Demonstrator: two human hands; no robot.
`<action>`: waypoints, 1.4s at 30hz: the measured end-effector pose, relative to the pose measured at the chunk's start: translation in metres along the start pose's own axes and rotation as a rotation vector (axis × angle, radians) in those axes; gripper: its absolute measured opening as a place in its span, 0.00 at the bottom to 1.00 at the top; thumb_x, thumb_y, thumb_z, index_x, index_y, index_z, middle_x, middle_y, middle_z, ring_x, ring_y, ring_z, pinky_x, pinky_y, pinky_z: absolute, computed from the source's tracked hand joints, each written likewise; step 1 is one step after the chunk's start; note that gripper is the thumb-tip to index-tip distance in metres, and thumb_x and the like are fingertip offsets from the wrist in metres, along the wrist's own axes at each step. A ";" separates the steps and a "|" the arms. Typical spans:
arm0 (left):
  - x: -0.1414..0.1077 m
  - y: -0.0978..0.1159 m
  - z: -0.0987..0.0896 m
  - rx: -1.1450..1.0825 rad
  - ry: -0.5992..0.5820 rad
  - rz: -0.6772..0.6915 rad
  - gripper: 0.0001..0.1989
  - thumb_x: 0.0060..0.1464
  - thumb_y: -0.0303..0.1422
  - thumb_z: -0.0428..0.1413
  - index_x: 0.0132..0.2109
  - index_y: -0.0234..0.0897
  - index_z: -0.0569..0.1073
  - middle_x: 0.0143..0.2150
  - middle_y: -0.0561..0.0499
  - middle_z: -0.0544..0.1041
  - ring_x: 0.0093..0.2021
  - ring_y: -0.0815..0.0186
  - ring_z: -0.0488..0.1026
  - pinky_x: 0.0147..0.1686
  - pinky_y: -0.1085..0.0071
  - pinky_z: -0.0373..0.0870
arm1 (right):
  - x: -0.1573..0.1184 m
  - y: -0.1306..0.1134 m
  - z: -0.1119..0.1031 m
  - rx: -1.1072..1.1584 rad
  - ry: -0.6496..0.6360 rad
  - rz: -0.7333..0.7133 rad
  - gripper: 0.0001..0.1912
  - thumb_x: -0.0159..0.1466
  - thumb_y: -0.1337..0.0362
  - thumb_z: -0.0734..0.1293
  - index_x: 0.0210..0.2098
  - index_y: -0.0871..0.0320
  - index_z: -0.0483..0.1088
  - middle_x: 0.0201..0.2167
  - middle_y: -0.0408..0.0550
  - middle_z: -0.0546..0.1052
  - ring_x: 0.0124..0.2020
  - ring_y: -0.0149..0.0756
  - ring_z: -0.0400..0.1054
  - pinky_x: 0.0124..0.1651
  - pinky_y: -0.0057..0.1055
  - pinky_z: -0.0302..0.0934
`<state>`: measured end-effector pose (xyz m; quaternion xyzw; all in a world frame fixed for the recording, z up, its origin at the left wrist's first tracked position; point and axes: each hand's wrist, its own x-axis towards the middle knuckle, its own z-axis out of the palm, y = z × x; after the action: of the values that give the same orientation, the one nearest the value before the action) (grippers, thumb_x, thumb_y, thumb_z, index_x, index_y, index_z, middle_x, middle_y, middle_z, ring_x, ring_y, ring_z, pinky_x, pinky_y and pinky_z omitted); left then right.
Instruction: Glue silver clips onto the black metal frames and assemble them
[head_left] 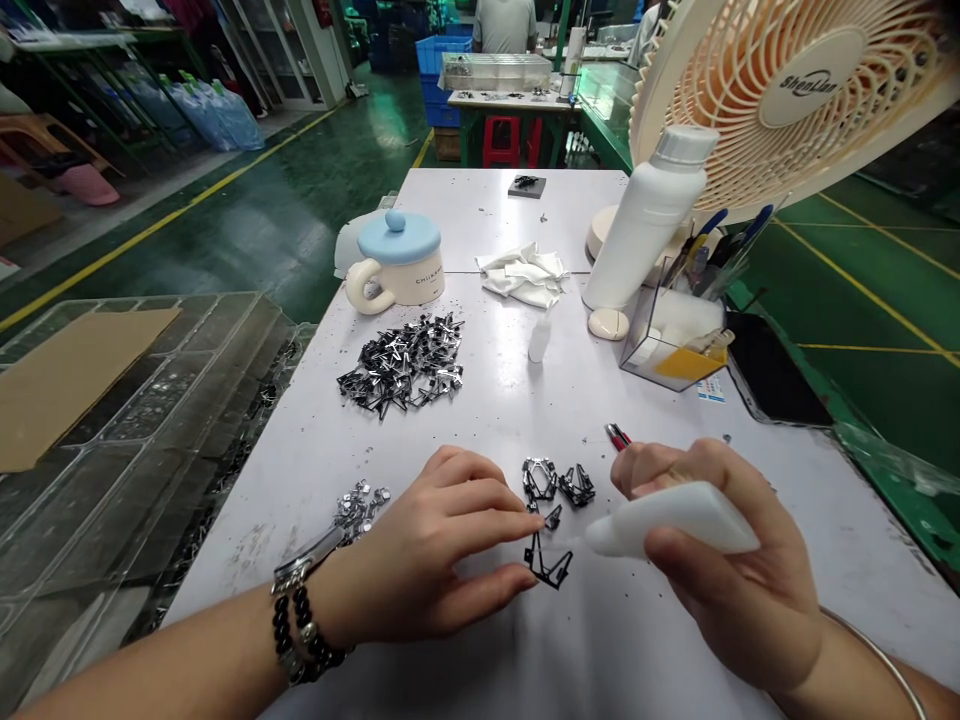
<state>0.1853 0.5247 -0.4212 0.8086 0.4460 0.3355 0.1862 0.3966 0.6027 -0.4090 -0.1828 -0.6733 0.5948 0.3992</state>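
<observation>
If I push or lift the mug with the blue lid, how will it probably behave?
The mug looks low and wide, so it would probably slide before tipping. The blue lid shows no clip, so it might fall off if tilted. The thick handle should help lifting.

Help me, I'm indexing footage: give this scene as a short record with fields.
Left hand: fingers at a small black part
Right hand: holding a white squeeze bottle, nozzle toward that part
Farther back: pile of black pieces, lidded mug, crumpled white cloth
Right side: fan, tall white bottle
</observation>
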 end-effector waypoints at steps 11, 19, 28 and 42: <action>0.000 0.000 0.001 0.014 -0.002 0.020 0.14 0.52 0.29 0.57 0.47 0.35 0.71 0.39 0.48 0.75 0.43 0.61 0.66 0.45 0.61 0.61 | 0.000 -0.003 0.002 -0.075 -0.011 -0.052 0.05 0.62 0.66 0.64 0.37 0.54 0.62 0.25 0.42 0.61 0.31 0.32 0.59 0.27 0.29 0.54; 0.000 0.000 0.000 0.014 -0.013 0.021 0.14 0.51 0.29 0.58 0.47 0.34 0.71 0.39 0.48 0.75 0.43 0.61 0.66 0.45 0.61 0.61 | 0.000 -0.004 0.002 -0.063 -0.012 -0.022 0.05 0.62 0.66 0.64 0.37 0.52 0.62 0.24 0.42 0.62 0.29 0.33 0.58 0.28 0.30 0.54; 0.000 0.000 0.000 0.012 -0.011 0.020 0.14 0.51 0.28 0.58 0.47 0.35 0.71 0.39 0.48 0.75 0.43 0.61 0.65 0.45 0.60 0.61 | 0.000 -0.007 0.001 -0.101 -0.028 -0.035 0.06 0.61 0.66 0.64 0.37 0.52 0.63 0.22 0.41 0.62 0.28 0.33 0.58 0.27 0.30 0.55; 0.002 0.002 -0.001 0.000 0.009 0.013 0.15 0.51 0.28 0.58 0.48 0.36 0.71 0.38 0.47 0.76 0.42 0.60 0.66 0.44 0.60 0.63 | 0.007 -0.003 -0.001 0.151 0.101 0.057 0.05 0.61 0.63 0.64 0.30 0.55 0.62 0.25 0.42 0.63 0.28 0.32 0.58 0.27 0.30 0.54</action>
<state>0.1859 0.5256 -0.4185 0.8101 0.4414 0.3403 0.1821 0.3937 0.6083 -0.4042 -0.2010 -0.6000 0.6450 0.4284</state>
